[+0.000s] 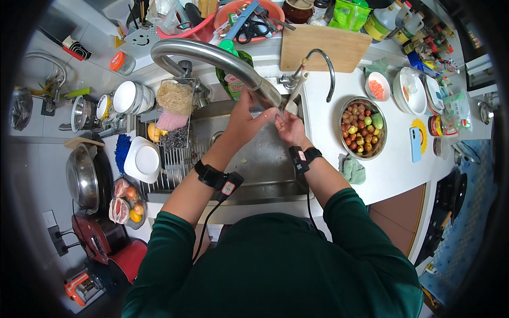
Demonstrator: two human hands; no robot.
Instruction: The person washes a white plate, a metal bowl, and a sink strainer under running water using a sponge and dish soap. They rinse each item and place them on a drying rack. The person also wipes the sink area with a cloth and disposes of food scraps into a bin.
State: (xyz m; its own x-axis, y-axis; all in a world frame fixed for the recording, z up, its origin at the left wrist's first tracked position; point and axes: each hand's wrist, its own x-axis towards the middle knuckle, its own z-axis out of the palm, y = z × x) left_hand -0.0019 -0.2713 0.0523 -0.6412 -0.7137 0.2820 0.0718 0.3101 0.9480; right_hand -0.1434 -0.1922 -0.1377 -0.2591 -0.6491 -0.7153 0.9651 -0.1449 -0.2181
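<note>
My left hand (244,123) reaches up beside the stainless steel faucet spout (267,90), its thumb spread below the outlet. The spout hides some of its fingers, so I cannot tell whether they touch it. Just below the outlet, my right hand (292,129) is turned palm up with fingers loosely bent and nothing visible in it. Its fingertips are close to the left thumb. Both hands are above the steel sink basin (262,159). A white long-handled utensil (297,93) leans at the basin's right rear corner, behind my right hand.
Right of the sink stands a steel bowl (342,137) of grapes and jujubes, near a green cloth (353,170) and a blue phone (415,145). A wire rack (175,143) with scrubbers sits at the left. A green detergent bottle (234,85) and wooden cutting board (324,47) stand behind.
</note>
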